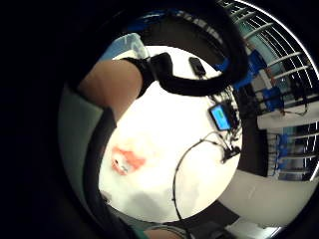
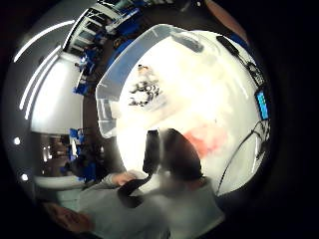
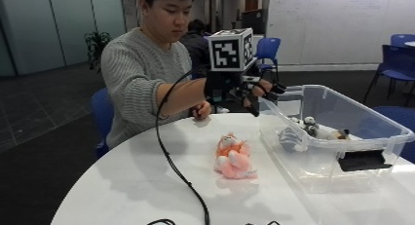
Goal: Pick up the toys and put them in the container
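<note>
Container: a clear plastic bin (image 3: 363, 119) stands on the round white table (image 3: 129, 186), at the side away from the person. All places below are given from this bin.
Toys already inside: several small soft toys (image 3: 310, 130) lie on the bin's floor near its middle; from the thumb side palm view they show as a dark-and-white cluster (image 2: 144, 92). How many there are cannot be told.
Toy still out: a pink and orange plush toy (image 3: 233, 157) lies flat on the table just beside the bin's near long wall, apart from it. It shows as an orange patch in both palm views (image 1: 127, 160) (image 2: 207, 139).
Right hand: the gloved right hand (image 3: 259, 91) hangs in the air at the bin's rim, at the corner nearest the person, above the tabletop and higher than the plush toy. Its fingers reach toward the bin and hold nothing that can be seen; whether they are spread or curled cannot be told.
Other hand: the bare hand (image 3: 202, 110) rests on the table on the person's side of the bin, fingers tucked, well clear of the plush toy.
In the way: a black cable (image 3: 170, 161) trails across the table on the side of the plush toy away from the bin. The bin's wall stands between the plush toy and the toys inside.
Around: a black label (image 3: 360, 160) hangs on the bin's end wall. A small lit screen (image 1: 220, 117) and a dark flat device (image 1: 197, 66) lie on the table, away from the plush toy.
</note>
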Demonstrator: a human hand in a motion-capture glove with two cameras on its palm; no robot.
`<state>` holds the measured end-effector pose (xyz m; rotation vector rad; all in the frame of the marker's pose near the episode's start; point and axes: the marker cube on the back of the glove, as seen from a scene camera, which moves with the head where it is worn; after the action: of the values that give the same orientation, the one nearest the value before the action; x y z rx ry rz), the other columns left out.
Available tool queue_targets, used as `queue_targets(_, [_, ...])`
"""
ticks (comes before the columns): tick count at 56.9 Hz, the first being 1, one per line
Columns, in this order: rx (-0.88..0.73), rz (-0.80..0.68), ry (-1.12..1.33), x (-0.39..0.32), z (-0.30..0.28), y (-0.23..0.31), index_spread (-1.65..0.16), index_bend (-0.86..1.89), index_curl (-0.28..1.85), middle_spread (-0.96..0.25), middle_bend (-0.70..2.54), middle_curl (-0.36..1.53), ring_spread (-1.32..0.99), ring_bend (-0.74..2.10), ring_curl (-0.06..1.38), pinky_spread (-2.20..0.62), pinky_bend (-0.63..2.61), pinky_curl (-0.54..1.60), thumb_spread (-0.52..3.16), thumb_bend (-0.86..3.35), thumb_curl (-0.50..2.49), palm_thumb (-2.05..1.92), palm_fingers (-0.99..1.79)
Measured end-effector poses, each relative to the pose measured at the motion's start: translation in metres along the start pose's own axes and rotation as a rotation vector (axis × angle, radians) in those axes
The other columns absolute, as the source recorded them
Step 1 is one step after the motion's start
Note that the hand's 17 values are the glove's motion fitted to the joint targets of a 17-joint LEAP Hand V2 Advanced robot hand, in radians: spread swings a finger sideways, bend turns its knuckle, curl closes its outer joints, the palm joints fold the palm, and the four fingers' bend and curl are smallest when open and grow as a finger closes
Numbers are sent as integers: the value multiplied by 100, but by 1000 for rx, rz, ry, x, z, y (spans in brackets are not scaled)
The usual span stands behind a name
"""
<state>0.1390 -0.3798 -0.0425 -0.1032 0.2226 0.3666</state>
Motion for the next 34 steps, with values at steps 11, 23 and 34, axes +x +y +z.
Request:
queue_targets(11, [-114,-36,-30,8,69,46,-41,18,52,-14,15,29,-11,24,47,4,123,33,135,-1,36,1,-5])
queue_targets(23, [-295,-44,-47,4,148,71,-41,18,49,-15,15,29,-10,21,45,4,119,32,134,-1,35,2,-4])
queue_targets(34, [-387,-37,52,-7,186,73,-40,13,45,-16,16,28,-10,20,44,4,123,33,130,-1,34,5,-6])
